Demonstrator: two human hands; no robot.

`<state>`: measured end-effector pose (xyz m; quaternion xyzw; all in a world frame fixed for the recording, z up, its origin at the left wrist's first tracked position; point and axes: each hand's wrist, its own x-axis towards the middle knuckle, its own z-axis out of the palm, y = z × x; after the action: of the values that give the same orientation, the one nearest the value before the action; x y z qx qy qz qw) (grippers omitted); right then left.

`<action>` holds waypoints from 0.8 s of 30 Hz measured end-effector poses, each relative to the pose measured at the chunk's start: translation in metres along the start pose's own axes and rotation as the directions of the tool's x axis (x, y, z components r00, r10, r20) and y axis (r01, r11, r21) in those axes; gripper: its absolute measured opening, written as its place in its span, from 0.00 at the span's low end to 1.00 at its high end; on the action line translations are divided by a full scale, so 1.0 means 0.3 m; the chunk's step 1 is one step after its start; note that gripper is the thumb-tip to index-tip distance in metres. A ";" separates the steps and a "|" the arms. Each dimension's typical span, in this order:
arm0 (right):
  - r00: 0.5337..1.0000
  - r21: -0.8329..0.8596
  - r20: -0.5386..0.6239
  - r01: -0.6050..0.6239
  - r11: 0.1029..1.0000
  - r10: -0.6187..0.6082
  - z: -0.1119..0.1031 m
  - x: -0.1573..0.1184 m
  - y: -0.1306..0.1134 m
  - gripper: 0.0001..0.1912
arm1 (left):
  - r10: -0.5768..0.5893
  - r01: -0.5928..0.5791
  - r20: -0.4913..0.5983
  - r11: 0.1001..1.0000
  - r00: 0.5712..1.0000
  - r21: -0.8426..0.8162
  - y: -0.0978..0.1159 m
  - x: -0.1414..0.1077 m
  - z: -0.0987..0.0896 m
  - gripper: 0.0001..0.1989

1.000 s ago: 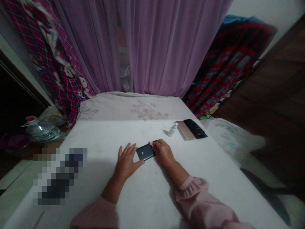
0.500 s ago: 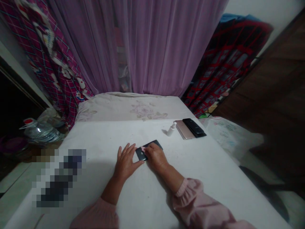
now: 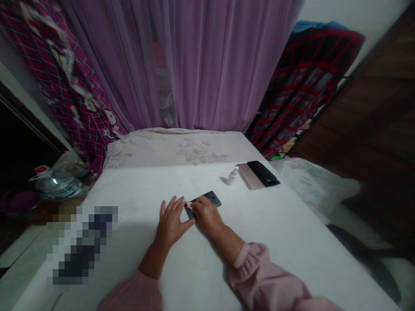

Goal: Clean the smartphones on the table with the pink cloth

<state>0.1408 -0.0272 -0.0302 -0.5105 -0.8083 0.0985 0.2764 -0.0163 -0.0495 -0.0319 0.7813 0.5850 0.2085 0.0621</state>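
A dark phone [image 3: 212, 198] lies flat on the white-covered surface [image 3: 201, 276], slanting up to the right. My left hand [image 3: 170, 222] has its fingers spread, with thumb and fingertips at the phone's left end. Over the phone's left part, my right hand [image 3: 207, 216] is closed, pinching a small pink cloth [image 3: 189, 204] against it. The hand covers the phone's middle. Beyond them stands a small white spray bottle [image 3: 232, 177].
Right of the bottle lie a rose-gold phone [image 3: 250, 177] and a black phone [image 3: 263, 173], side by side. A pixelated dark patch [image 3: 81, 255] is at the left. A large plastic bottle [image 3: 56, 183] stands beyond the left edge; purple curtains [image 3: 214, 65] hang behind.
My right hand has slid left along the phone with the pink cloth, uncovering more of the phone's right end. My left hand has hardly moved.
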 end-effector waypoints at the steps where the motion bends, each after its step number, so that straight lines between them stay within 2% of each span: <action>1: 1.000 0.007 -0.009 -0.005 1.000 0.006 -0.015 -0.011 0.024 0.09 | -0.001 0.001 0.001 1.000 1.000 -0.001 -0.001 0.000 0.002 0.25; 5: 0.976 0.008 -0.161 -0.150 0.989 0.149 -0.100 -0.066 0.172 0.10 | 0.006 -0.006 -0.019 1.000 1.000 -0.010 -0.011 0.000 0.010 0.24; 9: 0.907 0.153 -0.313 -0.245 0.957 0.282 -0.152 -0.143 0.265 0.12 | -0.003 0.002 -0.060 1.000 0.998 -0.016 -0.031 0.000 0.024 0.25; 12: 0.868 0.260 -0.374 -0.241 0.935 0.327 -0.159 -0.183 0.277 0.12 | -0.035 0.034 -0.099 0.999 0.994 -0.006 -0.043 0.002 0.035 0.26; 15: 0.861 0.312 -0.383 -0.220 0.924 0.334 -0.157 -0.191 0.275 0.12 | -0.068 0.070 -0.160 0.997 0.985 0.010 -0.043 0.003 0.036 0.25; 19: 0.856 0.354 -0.382 -0.213 0.911 0.348 -0.156 -0.182 0.273 0.13 | -0.046 0.053 -0.227 0.998 0.973 0.023 -0.022 0.001 0.025 0.21; 24: 0.854 0.382 -0.379 -0.207 0.901 0.357 -0.152 -0.182 0.274 0.12 | -0.084 0.077 -0.185 0.996 0.979 -0.040 0.005 0.007 0.001 0.14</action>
<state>0.2470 -0.0430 -0.0476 -0.5807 -0.6117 0.1534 0.5149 -0.0143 -0.0480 -0.0309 0.7329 0.6159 0.2877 0.0282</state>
